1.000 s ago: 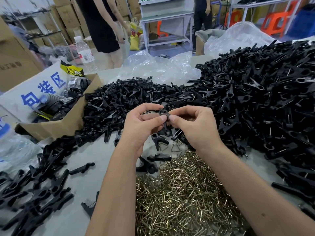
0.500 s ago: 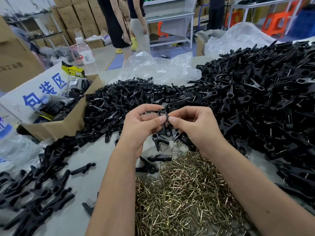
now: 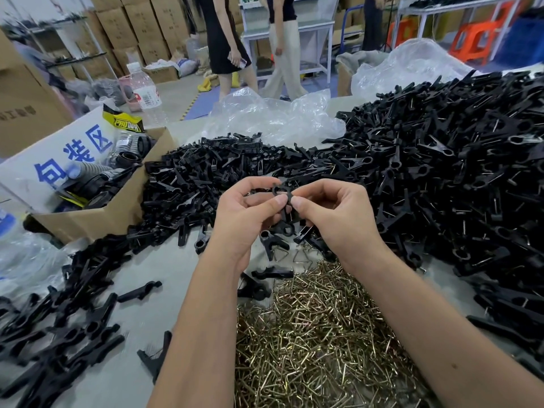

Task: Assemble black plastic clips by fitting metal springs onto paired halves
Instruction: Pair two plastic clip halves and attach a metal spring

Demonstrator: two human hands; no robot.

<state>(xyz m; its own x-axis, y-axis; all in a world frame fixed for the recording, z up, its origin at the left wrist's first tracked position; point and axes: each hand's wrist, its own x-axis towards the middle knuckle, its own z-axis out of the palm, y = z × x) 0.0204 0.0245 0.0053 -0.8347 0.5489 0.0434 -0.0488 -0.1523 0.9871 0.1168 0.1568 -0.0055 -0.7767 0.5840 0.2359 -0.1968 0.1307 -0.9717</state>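
Above the surface [image 3: 188, 269], in the head view, both hands, left [image 3: 247, 219] and right [image 3: 338, 219], pinch one black clip [image 3: 282, 201] between fingertips. Best keep the halves aligned while seating the spring. Loose springs [image 3: 318, 334] lie just below; heaped clips [image 3: 441, 172] crowd the right, a cardboard box [image 3: 97, 213] the left.

Head-worn view, forward-down, close over table [image 3: 182, 266]

Springs [image 3: 318, 343] lying heaped on table [image 3: 176, 260] nearest the person; clip halves [image 3: 206, 178] piling behind, clip heap [image 3: 456, 172] sitting right, cardboard box [image 3: 97, 213] sitting left, plastic bag [image 3: 273, 119] lying beyond.
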